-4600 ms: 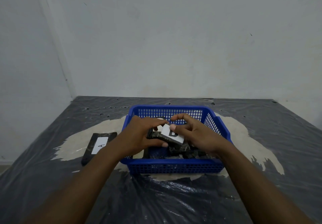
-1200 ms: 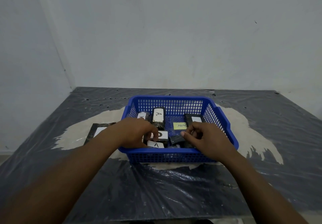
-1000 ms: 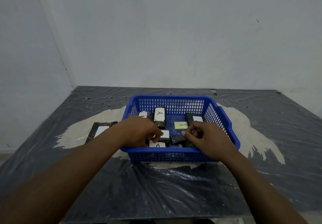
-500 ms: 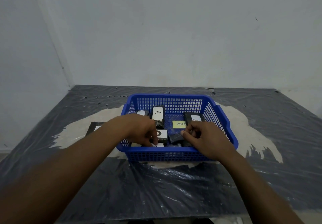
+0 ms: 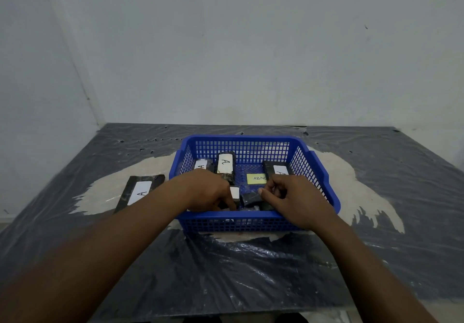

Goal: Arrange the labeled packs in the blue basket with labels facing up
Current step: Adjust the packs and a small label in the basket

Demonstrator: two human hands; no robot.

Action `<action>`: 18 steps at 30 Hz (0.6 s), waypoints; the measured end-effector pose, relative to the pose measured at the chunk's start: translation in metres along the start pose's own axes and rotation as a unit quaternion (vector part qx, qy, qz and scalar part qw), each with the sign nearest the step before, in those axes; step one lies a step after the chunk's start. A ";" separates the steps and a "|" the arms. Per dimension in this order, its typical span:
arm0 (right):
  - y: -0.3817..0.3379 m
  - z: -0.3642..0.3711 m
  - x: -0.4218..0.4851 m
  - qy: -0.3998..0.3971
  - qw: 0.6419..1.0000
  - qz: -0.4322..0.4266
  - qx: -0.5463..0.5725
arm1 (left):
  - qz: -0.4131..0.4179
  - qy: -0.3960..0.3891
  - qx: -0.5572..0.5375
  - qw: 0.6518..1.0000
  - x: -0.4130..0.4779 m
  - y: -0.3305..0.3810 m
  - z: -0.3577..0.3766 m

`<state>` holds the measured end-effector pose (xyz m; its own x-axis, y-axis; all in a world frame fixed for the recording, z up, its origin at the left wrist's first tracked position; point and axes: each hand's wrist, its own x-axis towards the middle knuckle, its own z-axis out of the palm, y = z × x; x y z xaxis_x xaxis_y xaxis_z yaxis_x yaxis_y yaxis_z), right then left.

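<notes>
In blue basket [image 5: 253, 219]: left hand [image 5: 206, 192] now covers front label; right hand [image 5: 293, 197] unmoved; grips unclear.

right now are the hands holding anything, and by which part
The right hand pinches a dark pack by its near end; whether the left hand grips anything cannot be told.

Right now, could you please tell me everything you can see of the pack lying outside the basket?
The pack outside the basket is a flat, dark rectangular packet, seemingly wrapped in glossy black film. A white label marked "A" faces up along its length. It lies flat on the plastic-covered table, just left of the blue basket. Neither hand touches it, though the left forearm hides its near corner.
</notes>
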<state>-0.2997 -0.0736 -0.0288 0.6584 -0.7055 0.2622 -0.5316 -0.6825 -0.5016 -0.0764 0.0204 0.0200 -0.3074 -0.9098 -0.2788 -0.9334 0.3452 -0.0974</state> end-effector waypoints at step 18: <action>-0.018 -0.007 0.041 -0.260 0.965 -0.033 -0.014 | -0.363 0.360 -0.280 0.813 -0.043 -0.006 0.059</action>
<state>-0.2666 -0.0913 -0.0033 0.8655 -0.4748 -0.1592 -0.4889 -0.7322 -0.4742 -0.0462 0.0708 -0.0239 0.5215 -0.7957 0.3082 -0.7931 -0.3188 0.5190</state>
